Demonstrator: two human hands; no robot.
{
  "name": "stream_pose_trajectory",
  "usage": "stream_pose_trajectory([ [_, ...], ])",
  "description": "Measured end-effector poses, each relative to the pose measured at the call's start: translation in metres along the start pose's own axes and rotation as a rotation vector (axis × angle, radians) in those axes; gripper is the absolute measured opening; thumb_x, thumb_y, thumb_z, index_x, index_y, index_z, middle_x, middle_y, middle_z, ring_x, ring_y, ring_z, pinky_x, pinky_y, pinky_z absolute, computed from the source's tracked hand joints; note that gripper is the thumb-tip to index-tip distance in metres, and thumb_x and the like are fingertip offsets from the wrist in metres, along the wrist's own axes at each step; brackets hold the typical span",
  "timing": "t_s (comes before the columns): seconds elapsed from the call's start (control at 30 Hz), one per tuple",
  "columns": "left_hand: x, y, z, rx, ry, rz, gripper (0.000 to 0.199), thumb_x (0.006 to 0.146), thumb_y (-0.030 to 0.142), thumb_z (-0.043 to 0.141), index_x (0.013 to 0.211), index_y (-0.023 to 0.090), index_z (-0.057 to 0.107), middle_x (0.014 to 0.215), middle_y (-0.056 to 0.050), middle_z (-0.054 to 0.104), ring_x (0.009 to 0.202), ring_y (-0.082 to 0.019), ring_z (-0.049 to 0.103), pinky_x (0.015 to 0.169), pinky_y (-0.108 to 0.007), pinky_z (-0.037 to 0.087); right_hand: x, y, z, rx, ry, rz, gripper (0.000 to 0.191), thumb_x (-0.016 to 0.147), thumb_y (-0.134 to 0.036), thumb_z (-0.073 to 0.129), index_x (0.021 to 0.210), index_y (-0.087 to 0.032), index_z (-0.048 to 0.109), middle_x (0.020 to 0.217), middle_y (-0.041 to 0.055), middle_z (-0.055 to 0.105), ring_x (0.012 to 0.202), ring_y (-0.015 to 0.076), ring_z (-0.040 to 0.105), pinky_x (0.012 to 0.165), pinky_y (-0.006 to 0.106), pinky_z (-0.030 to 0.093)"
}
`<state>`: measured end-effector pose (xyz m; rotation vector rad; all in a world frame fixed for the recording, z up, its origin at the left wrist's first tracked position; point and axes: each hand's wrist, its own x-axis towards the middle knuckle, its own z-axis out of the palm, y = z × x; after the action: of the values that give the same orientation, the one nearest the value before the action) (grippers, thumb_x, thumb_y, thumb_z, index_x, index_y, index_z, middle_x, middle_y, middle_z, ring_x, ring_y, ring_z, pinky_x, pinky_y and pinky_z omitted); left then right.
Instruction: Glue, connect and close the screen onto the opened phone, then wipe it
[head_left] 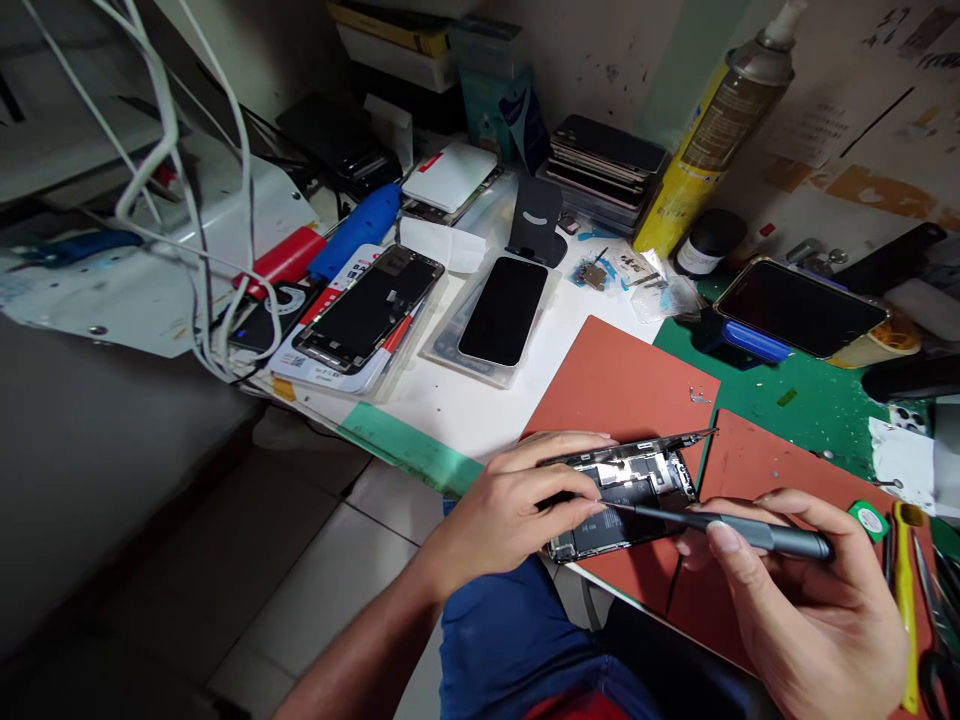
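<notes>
**Left grip (517, 505) held opened phone (645, 480) as right grip (810, 610) bore screwdriver (772, 538)**

The left grip was closed around the left end of the opened phone, its thumb and forefinger brought together over the inner parts. Whether those two fingers pinched anything small could not be told. The right grip was wrapped around the screwdriver's thick handle, and the slim shaft ran leftward across the phone to end at the left fingertips. A black battery (615, 527) showed between the two grips, just under the shaft.

Directly beneath and beyond the left grip spread an orange mat (615, 385); a second mat (772, 460) lay just beyond the right grip. To the right of the right grip were a yellow-handled tool (910, 610) and, near it, a small green piece (868, 520) with a round label. Farther beyond the right grip, a propped phone (802, 308) leaned over a green mat (802, 395).

Past the left grip, on the white surface (442, 415), a white-edged phone (504, 312) rested on clear cases. To its left, a detached screen (367, 305) lay on flat boxes. Well beyond both grips, a yellow spray can (697, 150) stood tilted beside a dark-capped jar (709, 243).
</notes>
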<state>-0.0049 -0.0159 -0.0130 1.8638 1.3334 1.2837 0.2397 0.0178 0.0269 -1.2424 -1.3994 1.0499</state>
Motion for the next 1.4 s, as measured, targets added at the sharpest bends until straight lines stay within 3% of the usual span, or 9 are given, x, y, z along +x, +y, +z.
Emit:
stream_pose_trajectory([
  [0.37,0.000,-0.001,0.001,-0.003,0.004,0.011,0.006,0.100,0.016,0.075,0.099,0.021,0.077,0.142,-0.010,0.075,0.127,-0.023,0.075,0.103,-0.036,0.063,-0.003,0.000,-0.002,-0.104,0.029,-0.068,0.038,0.083,-0.029,0.093,0.110,-0.023,0.067,0.089,0.0038,0.086,0.058,0.0220,0.080,0.059,0.024,0.071],
  [0.73,0.001,0.000,0.000,0.008,0.002,0.009,0.006,0.099,0.015,0.075,0.098,0.021,0.077,0.140,-0.010,0.076,0.127,-0.023,0.075,0.103,-0.036,0.064,-0.002,-0.003,0.001,-0.109,0.046,-0.070,0.037,0.082,-0.030,0.093,0.109,-0.024,0.069,0.085,0.0010,0.085,0.057,0.0202,0.080,0.058,0.022,0.070],
  [0.97,-0.001,0.000,0.000,-0.001,0.005,0.013,0.008,0.094,0.019,0.082,0.101,0.020,0.077,0.142,-0.011,0.075,0.127,-0.024,0.075,0.103,-0.037,0.065,0.000,-0.004,-0.003,-0.079,0.027,-0.045,0.035,0.084,-0.031,0.092,0.110,-0.025,0.069,0.086,0.0014,0.085,0.057,0.0215,0.080,0.056,0.027,0.070],
  [1.07,-0.002,0.000,0.001,0.032,0.019,0.017,0.012,0.097,0.016,0.077,0.108,0.022,0.078,0.140,-0.010,0.076,0.124,-0.023,0.076,0.102,-0.037,0.066,0.002,-0.008,-0.013,-0.135,0.085,-0.066,0.039,0.081,-0.035,0.095,0.110,-0.025,0.070,0.088,0.0015,0.084,0.060,0.0216,0.080,0.056,0.029,0.070],
  [1.17,-0.002,0.000,0.000,0.102,0.016,0.009,0.030,0.102,0.006,0.061,0.118,0.025,0.078,0.139,-0.006,0.077,0.122,-0.019,0.077,0.101,-0.035,0.067,0.007,-0.010,-0.031,-0.251,0.115,-0.099,0.045,0.079,-0.038,0.096,0.114,-0.027,0.070,0.094,0.0011,0.083,0.066,0.0226,0.082,0.059,0.032,0.072],
  [1.4,-0.005,-0.007,-0.004,0.133,-0.070,0.045,0.056,0.101,-0.004,0.047,0.141,0.029,0.070,0.149,-0.002,0.072,0.126,-0.014,0.076,0.104,-0.026,0.066,0.017,0.007,-0.069,-0.449,-0.046,-0.281,0.046,0.084,-0.029,0.091,0.124,-0.030,0.069,0.101,-0.0007,0.081,0.078,0.0224,0.082,0.070,0.037,0.072],
])
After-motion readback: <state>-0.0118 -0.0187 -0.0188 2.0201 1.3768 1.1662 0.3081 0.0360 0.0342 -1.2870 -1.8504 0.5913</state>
